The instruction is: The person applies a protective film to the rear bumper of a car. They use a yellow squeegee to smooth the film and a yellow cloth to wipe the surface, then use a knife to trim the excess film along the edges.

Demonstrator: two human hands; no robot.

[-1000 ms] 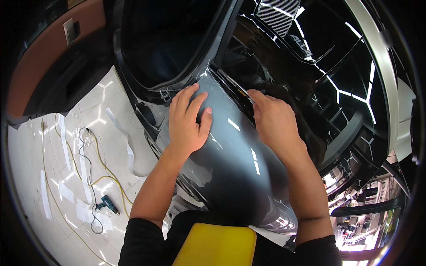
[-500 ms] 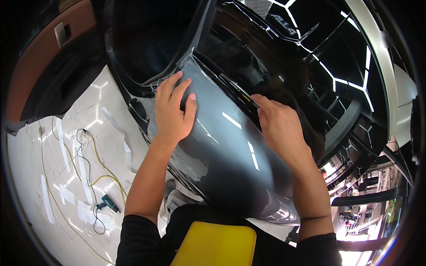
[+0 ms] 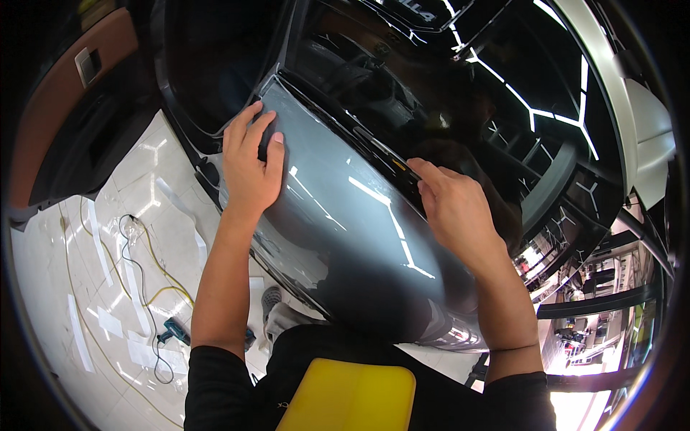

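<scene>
My left hand (image 3: 250, 169) rests on the glossy grey car body panel (image 3: 338, 194), close to its far left edge, fingers spread apart. My right hand (image 3: 454, 205) grips a slim craft knife (image 3: 382, 152), silver and dark with a yellow part. It points away from me to the far left and lies low along the dark seam (image 3: 334, 118) between the panel and the black glossy glass. Its tip is hard to make out against the dark trim. The right fingers are closed round its near end, which they hide.
An open car door (image 3: 111, 54) with brown trim stands at the far left. On the tiled floor lie a teal heat gun (image 3: 172, 330), cords (image 3: 169, 276) and strips of white film (image 3: 187, 215). A yellow flat piece (image 3: 348, 395) is at my chest.
The view has shifted, so the panel and left hand appear farther left. Against the panel, my right hand has slid along the seam toward me with the craft knife. The left hand stays put.
</scene>
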